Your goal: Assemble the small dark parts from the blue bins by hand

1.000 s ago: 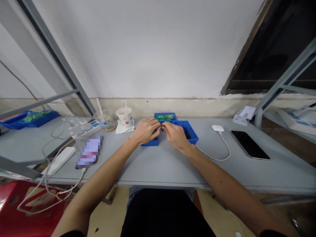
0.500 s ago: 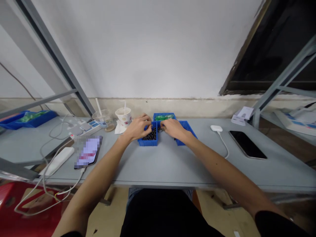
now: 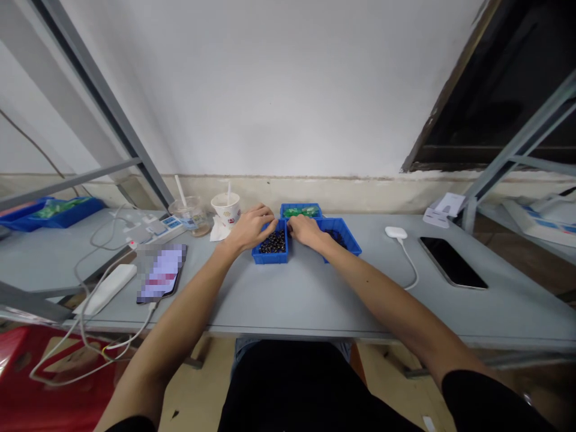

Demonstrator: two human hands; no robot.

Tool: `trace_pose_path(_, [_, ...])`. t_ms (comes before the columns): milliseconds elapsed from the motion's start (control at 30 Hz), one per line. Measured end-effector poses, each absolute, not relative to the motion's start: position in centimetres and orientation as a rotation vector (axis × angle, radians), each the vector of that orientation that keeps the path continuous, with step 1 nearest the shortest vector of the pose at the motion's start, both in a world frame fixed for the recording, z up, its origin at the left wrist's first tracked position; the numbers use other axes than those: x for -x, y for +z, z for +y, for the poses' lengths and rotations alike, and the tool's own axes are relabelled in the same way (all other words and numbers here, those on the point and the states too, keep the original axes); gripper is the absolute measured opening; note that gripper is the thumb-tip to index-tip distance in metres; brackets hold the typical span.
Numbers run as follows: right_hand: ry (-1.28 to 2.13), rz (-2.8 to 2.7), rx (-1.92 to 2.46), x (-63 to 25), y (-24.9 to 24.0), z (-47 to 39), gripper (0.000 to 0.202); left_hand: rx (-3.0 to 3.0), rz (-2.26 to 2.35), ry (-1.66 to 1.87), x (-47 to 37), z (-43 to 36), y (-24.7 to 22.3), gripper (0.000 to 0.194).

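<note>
While the left hand (image 3: 252, 228) hovers over the near left blue bin (image 3: 270, 258) of dark beads (image 3: 273, 242), grip half-curled, contents indeterminable, right hand (image 3: 303, 230) between it and the near right bin (image 3: 353, 245), grip contents hidden, green packets (image 3: 301, 212) in far bin (image 3: 288, 207).

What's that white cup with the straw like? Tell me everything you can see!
The white cup looks like paper, with little coloured pictures printed on it. It's wider at the top, and a pale straw pokes up from it. It stands upright near the wall, to the right of the clear cup. A white napkin is at its base. The left hand hides part of it; I can't tell if they touch.
</note>
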State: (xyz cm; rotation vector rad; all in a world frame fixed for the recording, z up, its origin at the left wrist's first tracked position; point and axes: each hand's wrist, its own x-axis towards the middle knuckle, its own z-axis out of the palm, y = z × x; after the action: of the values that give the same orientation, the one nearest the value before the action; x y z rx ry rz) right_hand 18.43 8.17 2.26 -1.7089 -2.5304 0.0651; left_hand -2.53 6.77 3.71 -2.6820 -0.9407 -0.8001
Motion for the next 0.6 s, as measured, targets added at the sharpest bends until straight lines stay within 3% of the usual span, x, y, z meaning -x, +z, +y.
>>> trace_pose_path(367, [0.083, -2.536, 1.677, -18.8, 2.6, 7.5, 0.017, 2.666, -0.923, -0.792, 1.3, 6.1, 3.6, 0.034])
trace_pose_path(600, [0.255, -2.398, 1.262, -22.4, 2.8, 4.8, 0.013, 2.674, -0.954, -0.807, 0.7, 6.1, 3.2, 0.025])
